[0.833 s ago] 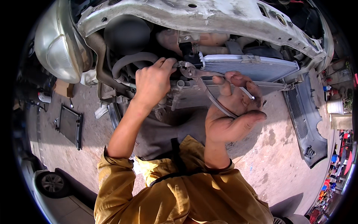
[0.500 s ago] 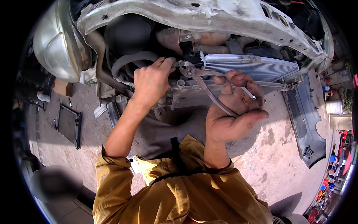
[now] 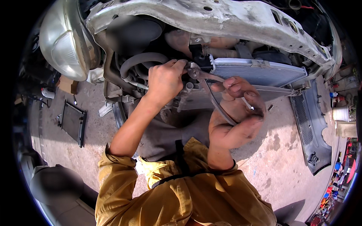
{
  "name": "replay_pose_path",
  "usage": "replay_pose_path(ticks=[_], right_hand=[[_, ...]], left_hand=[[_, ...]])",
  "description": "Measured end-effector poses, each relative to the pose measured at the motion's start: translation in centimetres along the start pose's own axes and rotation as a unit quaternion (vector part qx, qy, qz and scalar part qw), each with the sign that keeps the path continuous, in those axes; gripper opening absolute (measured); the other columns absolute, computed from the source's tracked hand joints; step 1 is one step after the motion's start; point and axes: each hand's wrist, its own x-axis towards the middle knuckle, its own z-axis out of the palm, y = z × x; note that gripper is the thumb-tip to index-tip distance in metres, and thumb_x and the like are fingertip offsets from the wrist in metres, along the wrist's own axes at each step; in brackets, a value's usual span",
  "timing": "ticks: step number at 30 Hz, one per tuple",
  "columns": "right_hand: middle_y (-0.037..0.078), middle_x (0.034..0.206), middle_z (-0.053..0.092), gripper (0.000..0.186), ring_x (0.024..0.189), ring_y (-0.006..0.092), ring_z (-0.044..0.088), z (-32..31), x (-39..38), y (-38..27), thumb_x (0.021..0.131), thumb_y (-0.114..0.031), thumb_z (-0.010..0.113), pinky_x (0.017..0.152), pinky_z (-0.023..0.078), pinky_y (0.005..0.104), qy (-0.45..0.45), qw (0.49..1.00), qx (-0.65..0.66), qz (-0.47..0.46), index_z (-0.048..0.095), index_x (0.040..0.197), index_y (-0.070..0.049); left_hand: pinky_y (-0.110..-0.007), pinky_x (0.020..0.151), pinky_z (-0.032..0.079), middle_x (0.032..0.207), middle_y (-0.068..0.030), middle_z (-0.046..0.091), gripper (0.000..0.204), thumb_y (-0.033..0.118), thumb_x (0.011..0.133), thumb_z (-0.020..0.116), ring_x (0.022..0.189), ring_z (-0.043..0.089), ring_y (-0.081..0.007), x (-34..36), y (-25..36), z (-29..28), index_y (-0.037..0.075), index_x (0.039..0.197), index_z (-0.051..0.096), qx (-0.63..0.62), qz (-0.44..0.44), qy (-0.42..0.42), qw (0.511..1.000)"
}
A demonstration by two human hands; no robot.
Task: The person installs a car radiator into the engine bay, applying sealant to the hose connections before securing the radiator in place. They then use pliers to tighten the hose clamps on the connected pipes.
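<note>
My right hand (image 3: pixel 239 116), palm turned up and smudged dark, grips a pair of pliers (image 3: pixel 195 72) with the two handles spread apart. One handle runs between my fingers, and the other lies against the palm near the thumb. The jaws sit at a pipe end beside the black radiator corner; what they bite is too small to make out. My left hand (image 3: pixel 164 81) is closed next to the jaws, fingertips pinched on something they hide, near a thick grey hose (image 3: pixel 141 58). Just right of the jaws are the radiator (image 3: pixel 260 71) and, lower, a finned condenser (image 3: pixel 241 94).
The pale front crossmember (image 3: pixel 230 17) spans above my hands, with a headlight (image 3: pixel 64 52) at its left. On the floor lie a black-framed panel (image 3: pixel 72 123) at left and a grey bumper piece (image 3: pixel 311 132) at right. A cardboard box (image 3: pixel 68 86) stands farther left.
The fingers of my right hand have curled closer round the pliers' handles. My left hand stays by the jaws. The whole view has shifted slightly, so things appear farther right.
</note>
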Motion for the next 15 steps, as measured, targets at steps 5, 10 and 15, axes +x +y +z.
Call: replay_pose_path(ticks=[5, 10, 15], right_hand=[[0.011, 0.107, 0.056, 0.049, 0.102, 0.0305, 0.055, -0.9, 0.4, -1.0, 0.107, -0.053, 0.038, 0.074, 0.053, 0.0386, 0.022, 0.999, 0.027, 0.012, 0.056, 0.120, -0.009], [0.006, 0.100, 0.051, 0.038, 0.101, 0.0253, 0.048, -2.5, 1.3, -3.6, 0.108, -0.047, 0.042, 0.073, 0.045, 0.0352, 0.098, 0.992, 0.076, 0.039, 0.056, 0.114, -0.012], [0.004, 0.092, 0.047, 0.036, 0.092, 0.0224, 0.048, -6.9, 0.8, -7.9, 0.110, -0.045, 0.038, 0.066, 0.045, 0.0304, 0.212, 0.956, 0.176, 0.102, 0.051, 0.105, -0.013]], left_hand=[[-0.046, 0.056, 0.053, 0.087, -0.0107, 0.071, 0.014, 0.007, 0.080, 0.069, 0.065, 0.068, -0.0356, 0.1, 0.1, 0.0, 0.005, 0.094, 0.069, 0.012, 0.001, -0.005, 1.000], [-0.049, 0.056, 0.052, 0.090, -0.0121, 0.069, 0.010, 0.008, 0.082, 0.069, 0.065, 0.067, -0.0381, 0.4, 0.8, 0.0, 0.005, 0.091, 0.064, 0.008, -0.005, -0.017, 1.000], [-0.050, 0.059, 0.052, 0.091, -0.0130, 0.068, 0.010, 0.009, 0.084, 0.068, 0.067, 0.068, -0.0395, 0.7, 1.1, -0.3, 0.005, 0.091, 0.062, 0.023, 0.000, -0.048, 0.999]])
